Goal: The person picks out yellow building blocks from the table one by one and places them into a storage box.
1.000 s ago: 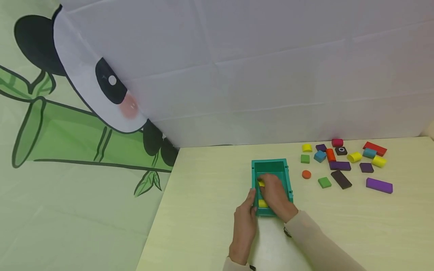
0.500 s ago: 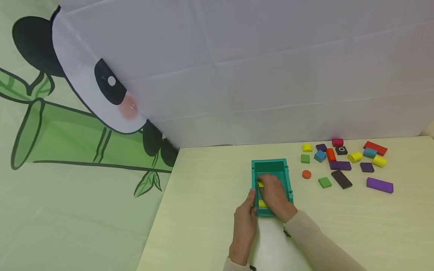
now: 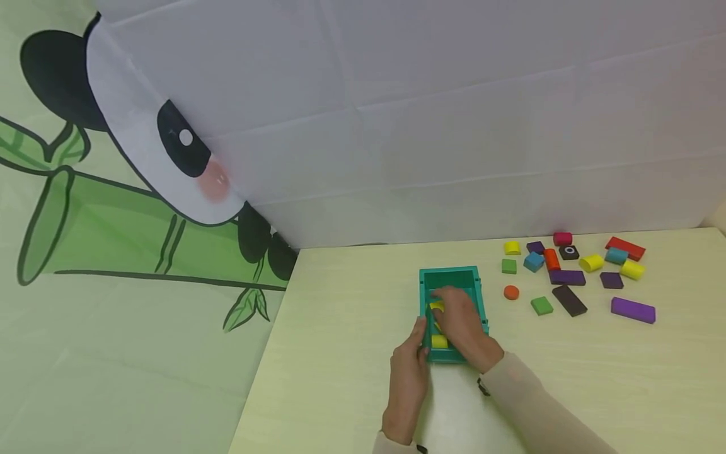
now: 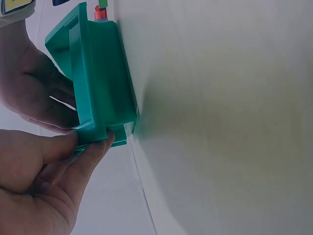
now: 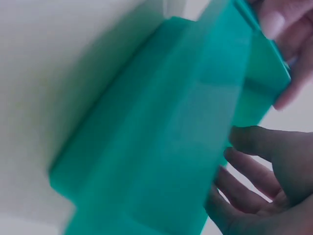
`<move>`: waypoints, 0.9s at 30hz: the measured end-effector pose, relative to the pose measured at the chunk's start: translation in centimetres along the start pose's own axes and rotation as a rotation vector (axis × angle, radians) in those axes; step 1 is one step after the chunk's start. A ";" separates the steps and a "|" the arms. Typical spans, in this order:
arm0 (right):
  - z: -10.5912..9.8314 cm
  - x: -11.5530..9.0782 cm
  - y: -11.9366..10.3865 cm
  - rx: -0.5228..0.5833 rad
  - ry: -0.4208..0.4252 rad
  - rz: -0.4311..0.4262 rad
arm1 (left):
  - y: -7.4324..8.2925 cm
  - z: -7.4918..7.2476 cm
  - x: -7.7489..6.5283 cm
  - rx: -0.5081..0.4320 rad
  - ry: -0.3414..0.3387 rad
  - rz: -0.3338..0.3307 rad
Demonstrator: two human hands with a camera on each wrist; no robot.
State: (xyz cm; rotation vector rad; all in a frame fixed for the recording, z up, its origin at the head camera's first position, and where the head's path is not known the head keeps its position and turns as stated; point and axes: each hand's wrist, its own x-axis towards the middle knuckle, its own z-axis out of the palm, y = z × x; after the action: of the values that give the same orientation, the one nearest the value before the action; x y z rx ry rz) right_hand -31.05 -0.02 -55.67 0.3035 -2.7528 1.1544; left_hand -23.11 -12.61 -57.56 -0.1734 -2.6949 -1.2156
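A green rectangular box (image 3: 450,272) stands open-topped on the table. My left hand (image 3: 409,372) holds its left wall near the front corner; in the left wrist view the thumb and fingers (image 4: 90,161) pinch the rim. My right hand (image 3: 462,321) reaches into the box, thumb and fingers spread apart around a yellow block (image 3: 437,306). In the right wrist view nothing shows between the parted fingers (image 5: 239,188), though some fingertips are hidden by the wall. Another yellow block (image 3: 439,342) lies at the box's front end, with a sliver of yellow between the two.
Right of the box lie loose blocks: an orange disc (image 3: 511,292), a green square (image 3: 542,306), a dark bar (image 3: 570,301), a purple bar (image 3: 633,309), yellow half-round pieces (image 3: 592,263) and several more. A white cloth (image 3: 454,157) hangs behind the table.
My right hand's fingers have parted and lifted slightly, so more of the yellow block shows. The left hand and the box stay almost where they were.
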 end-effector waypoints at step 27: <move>-6.2 1.2 2.2 0.025 0.148 -0.019 | 0.1 0.2 0.0 -0.015 -0.036 -0.051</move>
State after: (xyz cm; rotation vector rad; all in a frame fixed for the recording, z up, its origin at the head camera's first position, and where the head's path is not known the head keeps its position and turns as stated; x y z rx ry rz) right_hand -32.37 5.72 -52.63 0.2357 -2.6045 1.1579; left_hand -23.13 -12.41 -57.58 -0.1307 -2.7371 -1.2592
